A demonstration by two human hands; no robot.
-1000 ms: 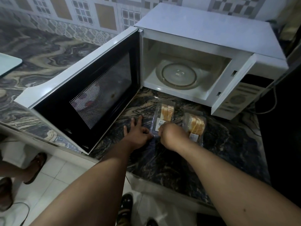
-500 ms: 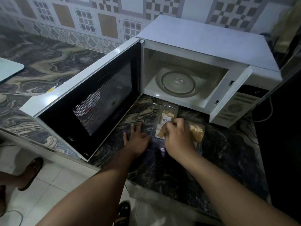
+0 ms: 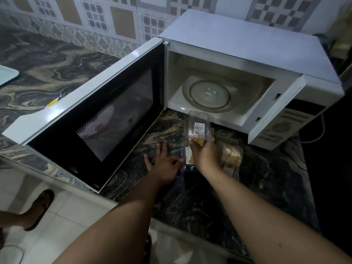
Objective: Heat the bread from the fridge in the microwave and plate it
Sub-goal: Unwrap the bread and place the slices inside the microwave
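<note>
a: where is the bread now?

b: the right hand (image 3: 204, 154) holds a clear plastic box of bread (image 3: 198, 130) a little above the table (image 3: 266, 180), just in front of the open microwave (image 3: 247, 54). its fingers are closed around the lower end of the box, where some yellow slices show through. a white label sits on top of the box.

a: and the other hand?

b: the left hand (image 3: 163, 162) lies flat on the dark marble table with the fingers spread, just beside a clear plastic piece (image 3: 182, 152). it grips nothing.

a: is there more bread?

b: yes, a second pack of bread (image 3: 232, 156) rests on the table to the right of the right hand, close to it.

a: how is the microwave?

b: its door (image 3: 99, 119) stands wide open to the left. inside, the glass turntable (image 3: 209, 94) is bare. the control panel (image 3: 282, 128) is on the right side.

a: anything on the floor?

b: a foot in a dark sandal (image 3: 39, 208) stands on the white tiles at the lower left.
</note>
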